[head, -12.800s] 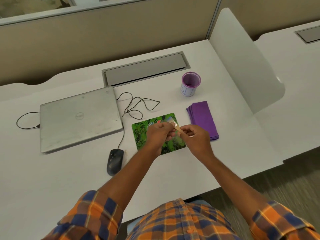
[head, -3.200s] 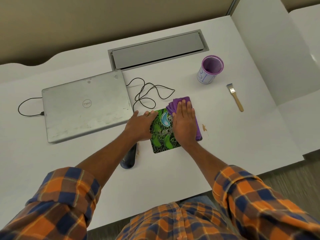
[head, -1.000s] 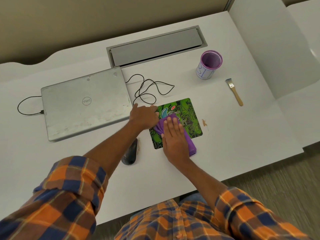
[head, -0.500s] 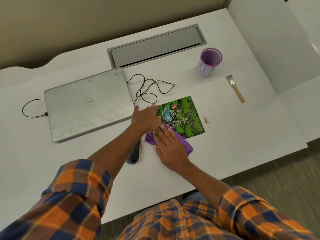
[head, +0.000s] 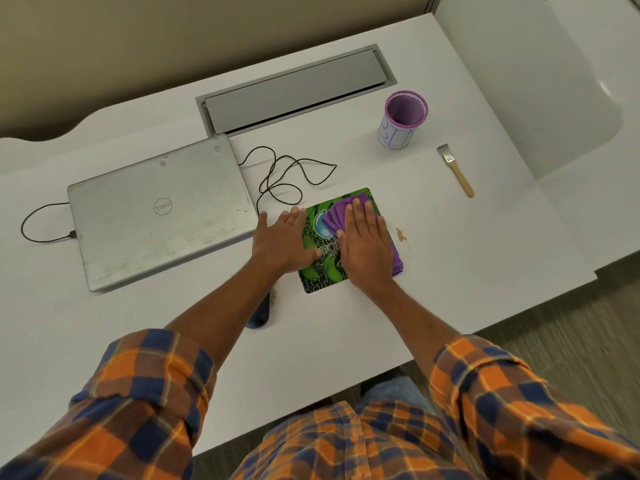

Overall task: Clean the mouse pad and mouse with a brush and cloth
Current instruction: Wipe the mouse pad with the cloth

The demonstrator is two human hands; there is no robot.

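We've got a closed silver laptop at left on the white desk, with a black cable plugged into its left edge. Grey cable hatch at far side, purple mesh cup upright right of it. Small brown stain mid-right.

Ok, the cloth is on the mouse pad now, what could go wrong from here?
1. The cloth under the right hand reaches the mouse pad's right edge, close to a brown smear on the desk; a wide stroke could drag it onto the pad.
2. The left hand presses only the pad's left edge; hard strokes might skew it.
3. The mouse lies partly hidden under that arm; shifting it may knock the mouse.
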